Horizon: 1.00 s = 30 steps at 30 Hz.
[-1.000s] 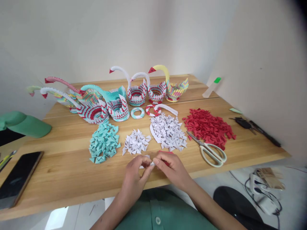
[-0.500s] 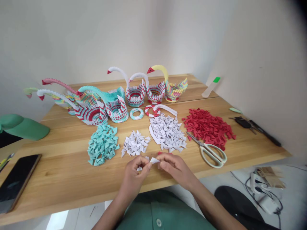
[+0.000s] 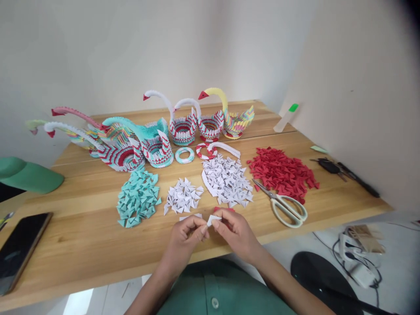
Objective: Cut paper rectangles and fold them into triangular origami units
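Between my two hands, near the table's front edge, is a small folded white paper piece. My left hand pinches its left corner between thumb and fingers. On its other side, my right hand is closed on the right end. White paper strips lie just behind my left fingers, and some red paper shows behind my right hand. Farther back are a small heap of white folded triangles and a larger white heap.
Teal triangles lie left, red triangles right, with scissors before them. Several paper swans and paper rings stand or lie behind. A phone, green bottle and keys are near the sides.
My right fingers have come over the white paper piece and now grip its right end, closer to my left hand. The whole view has shifted slightly.
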{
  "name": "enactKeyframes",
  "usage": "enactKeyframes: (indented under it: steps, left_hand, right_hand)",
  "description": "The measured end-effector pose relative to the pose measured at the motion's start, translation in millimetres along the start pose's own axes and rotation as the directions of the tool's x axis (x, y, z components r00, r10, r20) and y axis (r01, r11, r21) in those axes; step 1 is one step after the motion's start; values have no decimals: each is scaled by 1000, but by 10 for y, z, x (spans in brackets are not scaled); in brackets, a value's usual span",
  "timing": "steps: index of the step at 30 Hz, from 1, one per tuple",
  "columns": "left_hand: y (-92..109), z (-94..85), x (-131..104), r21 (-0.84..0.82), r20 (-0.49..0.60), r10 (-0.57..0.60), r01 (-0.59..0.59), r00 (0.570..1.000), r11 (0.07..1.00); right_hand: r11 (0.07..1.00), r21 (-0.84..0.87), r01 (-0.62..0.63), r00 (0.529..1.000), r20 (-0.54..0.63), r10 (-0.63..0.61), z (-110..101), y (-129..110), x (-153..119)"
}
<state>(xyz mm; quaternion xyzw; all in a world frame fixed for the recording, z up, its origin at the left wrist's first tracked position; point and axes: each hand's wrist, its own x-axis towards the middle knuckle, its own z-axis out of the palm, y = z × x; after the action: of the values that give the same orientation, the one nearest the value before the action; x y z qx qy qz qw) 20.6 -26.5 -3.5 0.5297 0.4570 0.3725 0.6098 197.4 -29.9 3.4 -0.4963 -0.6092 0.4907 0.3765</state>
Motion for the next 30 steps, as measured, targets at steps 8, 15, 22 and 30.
enactKeyframes:
  steps: [8, 15, 22, 30]
  left_hand:
    - [-13, 26, 0, -129, 28, -56, 59, 998, 990]
    - [-12, 50, 14, -49, -94, -23, 18, 995, 999]
    - [-20, 64, 21, -48, -40, -78, 76, 996, 996]
    - [-32, 80, 43, -59, -82, -44, 39, 996, 997]
  right_hand:
    - [1000, -14, 26, 1000, -3, -26, 6, -29, -12]
    - [985, 158, -67, 998, -6, 69, 26, 19, 20]
    - [993, 95, -71, 991, -104, 80, 21, 38, 11]
    - [978, 184, -97, 995, -13, 101, 38, 86, 19]
